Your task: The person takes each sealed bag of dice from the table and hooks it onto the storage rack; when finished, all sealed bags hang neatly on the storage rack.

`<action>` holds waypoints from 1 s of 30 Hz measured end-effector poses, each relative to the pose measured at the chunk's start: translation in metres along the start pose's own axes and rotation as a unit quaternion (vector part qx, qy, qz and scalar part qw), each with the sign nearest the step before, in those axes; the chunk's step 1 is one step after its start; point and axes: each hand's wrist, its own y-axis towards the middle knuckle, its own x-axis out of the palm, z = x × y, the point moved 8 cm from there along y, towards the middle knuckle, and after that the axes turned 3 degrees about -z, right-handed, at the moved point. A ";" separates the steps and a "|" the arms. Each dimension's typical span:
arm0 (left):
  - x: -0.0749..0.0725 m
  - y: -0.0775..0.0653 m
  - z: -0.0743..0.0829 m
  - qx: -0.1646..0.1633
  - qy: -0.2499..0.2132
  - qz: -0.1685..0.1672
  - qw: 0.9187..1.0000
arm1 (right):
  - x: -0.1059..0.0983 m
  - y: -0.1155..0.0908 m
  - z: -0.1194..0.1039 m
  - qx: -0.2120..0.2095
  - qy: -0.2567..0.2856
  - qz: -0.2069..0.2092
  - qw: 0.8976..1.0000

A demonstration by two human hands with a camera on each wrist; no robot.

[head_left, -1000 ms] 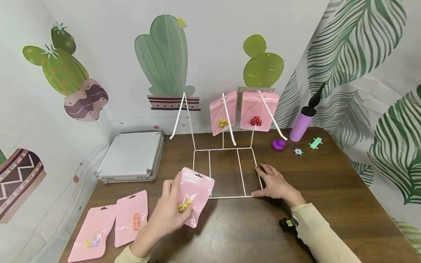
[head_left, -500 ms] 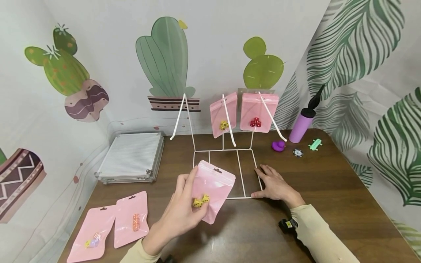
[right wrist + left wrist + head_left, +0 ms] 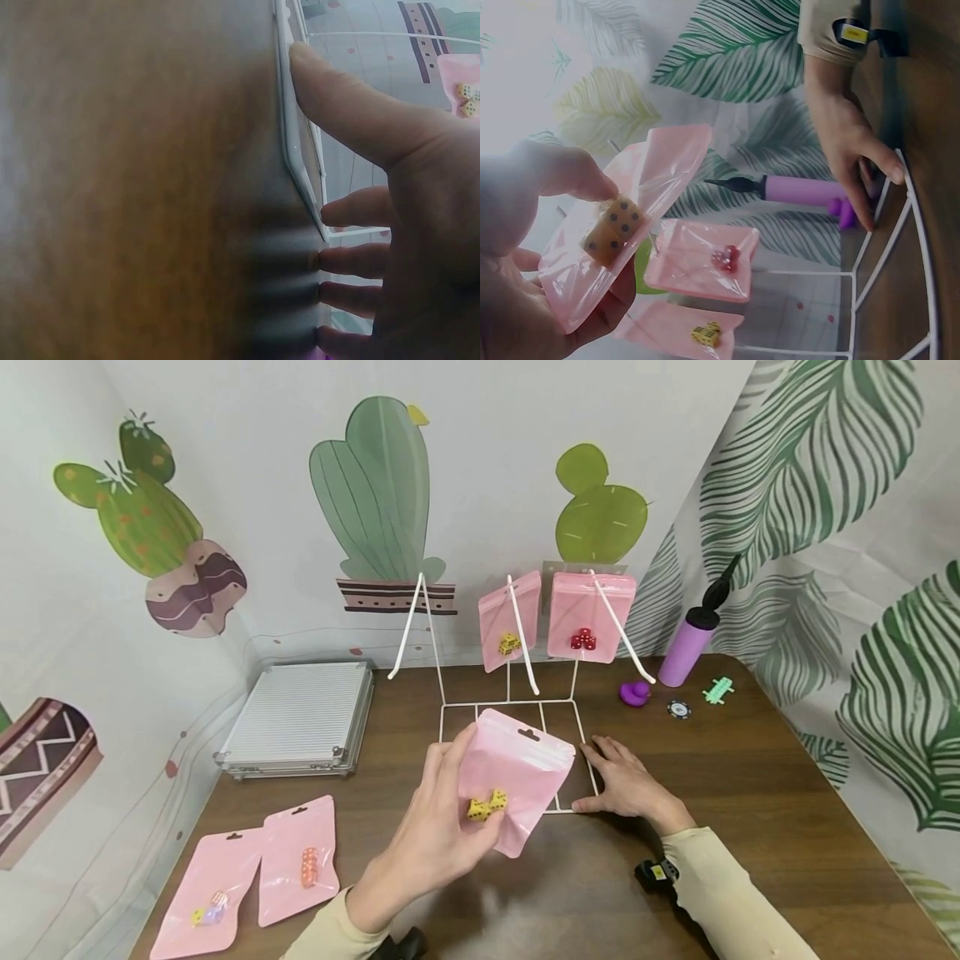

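Observation:
My left hand point(image 3: 442, 827) pinches a pink zip bag point(image 3: 517, 768) holding yellow dice point(image 3: 487, 805), above the front of a white wire rack point(image 3: 510, 702). The bag tilts, its hang hole at the top. In the left wrist view the thumb presses by the dice point(image 3: 613, 229). My right hand point(image 3: 630, 781) rests with fingers spread at the rack's front right corner, thumb and fingertips right at the wire point(image 3: 289, 112). From the rack's middle hook hangs a pink bag with yellow dice point(image 3: 510, 610); on the right hook hang pink bags with red dice point(image 3: 592, 610). The left hook point(image 3: 406, 627) carries nothing.
Two pink bags lie at the table's left, one with orange dice point(image 3: 298, 860), one with mixed-colour dice point(image 3: 206, 893). Behind them sits a silver case point(image 3: 296, 714). At the back right are a purple pump point(image 3: 686, 647), purple duck point(image 3: 634, 694), poker chip point(image 3: 679, 709) and green figure point(image 3: 718, 690).
My left hand has carried the bag of yellow dice rightward and slightly up, over the rack's base. The right hand stays at the rack's corner.

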 end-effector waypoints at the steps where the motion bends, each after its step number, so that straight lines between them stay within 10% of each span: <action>1: 0.000 0.002 0.002 0.006 -0.001 0.004 1.000 | 0.000 0.000 0.000 0.001 0.000 0.000 1.000; 14: -0.004 0.024 0.021 0.058 -0.018 0.039 0.997 | 0.001 0.000 0.004 0.006 0.013 -0.004 1.000; 30: -0.005 0.037 0.011 0.020 -0.017 0.072 0.997 | 0.002 0.002 0.002 0.003 -0.001 -0.007 1.000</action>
